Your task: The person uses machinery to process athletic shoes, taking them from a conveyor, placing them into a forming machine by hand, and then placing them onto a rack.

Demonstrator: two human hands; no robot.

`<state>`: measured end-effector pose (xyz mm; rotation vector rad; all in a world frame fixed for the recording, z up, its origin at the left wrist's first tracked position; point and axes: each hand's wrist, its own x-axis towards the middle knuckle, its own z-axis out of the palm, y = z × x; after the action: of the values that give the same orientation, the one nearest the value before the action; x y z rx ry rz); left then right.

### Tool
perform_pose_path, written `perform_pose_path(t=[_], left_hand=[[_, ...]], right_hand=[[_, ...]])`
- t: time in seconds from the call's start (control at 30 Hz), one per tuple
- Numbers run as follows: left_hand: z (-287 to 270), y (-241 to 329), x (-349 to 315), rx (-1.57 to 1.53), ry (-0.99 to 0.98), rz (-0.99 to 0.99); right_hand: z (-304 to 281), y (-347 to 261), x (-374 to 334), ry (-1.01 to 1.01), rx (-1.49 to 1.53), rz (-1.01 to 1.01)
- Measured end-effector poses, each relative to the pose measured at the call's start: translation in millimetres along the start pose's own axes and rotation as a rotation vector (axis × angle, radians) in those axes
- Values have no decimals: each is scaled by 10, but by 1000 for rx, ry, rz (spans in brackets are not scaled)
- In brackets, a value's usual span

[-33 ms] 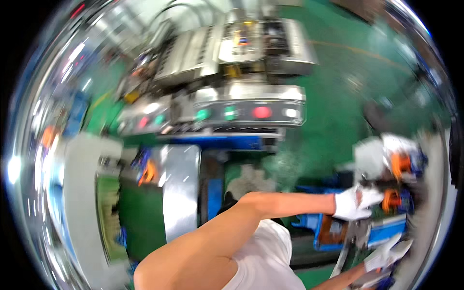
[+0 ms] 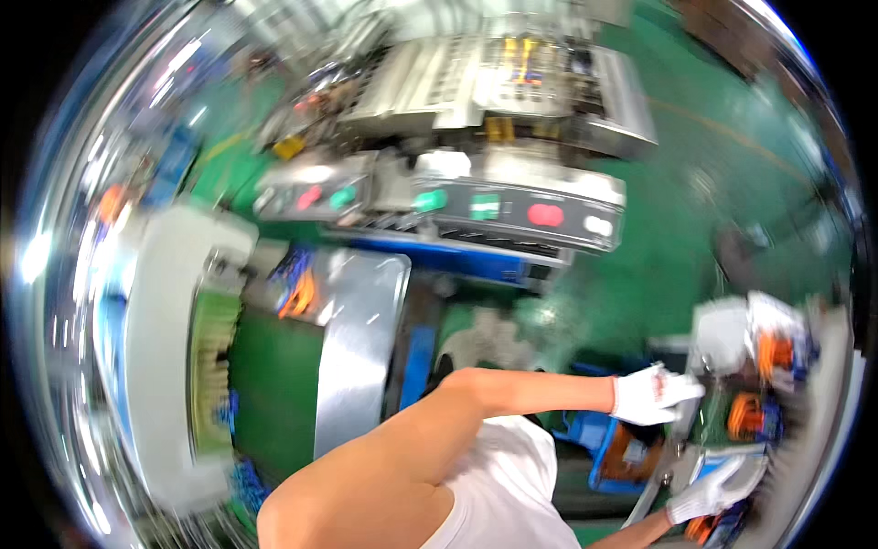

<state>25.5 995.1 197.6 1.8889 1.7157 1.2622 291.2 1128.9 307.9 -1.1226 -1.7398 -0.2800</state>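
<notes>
Green floor (image 2: pixel 668 220) stretches past machine (image 2: pixel 439 87) edge; left grip (image 2: pixel 657 396) spread near orange-blue part (image 2: pixel 748 417); right grip (image 2: pixel 709 495) unclear.

A metal machine (image 2: pixel 412 87) stands beyond a panel (image 2: pixel 515 209) of red, green and white buttons (image 2: pixel 546 215). Left of centre is a shiny metal plate (image 2: pixel 358 357), and a yellow line (image 2: pixel 722 132) crosses the green floor (image 2: pixel 663 188).

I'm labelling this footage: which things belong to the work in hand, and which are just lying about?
Likely involved, nearest the hands:
orange-and-blue piece ahead of left hand
lower orange piece by right hand

Seemingly aside:
long button panel
metal plate
orange-and-blue cluster, left
</notes>
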Motion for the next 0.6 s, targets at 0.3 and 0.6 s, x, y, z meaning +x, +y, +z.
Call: perform_pose_path(t=[0.3,0.6], left_hand=[[-1843,255,-6699,644,856,-1765],[-1467,1669,-9698,863,1398,-2359]], right_hand=[[978,-2842,-2755,-1899,785,-79],[1145,-3335,-3415,-1890,200,-648]])
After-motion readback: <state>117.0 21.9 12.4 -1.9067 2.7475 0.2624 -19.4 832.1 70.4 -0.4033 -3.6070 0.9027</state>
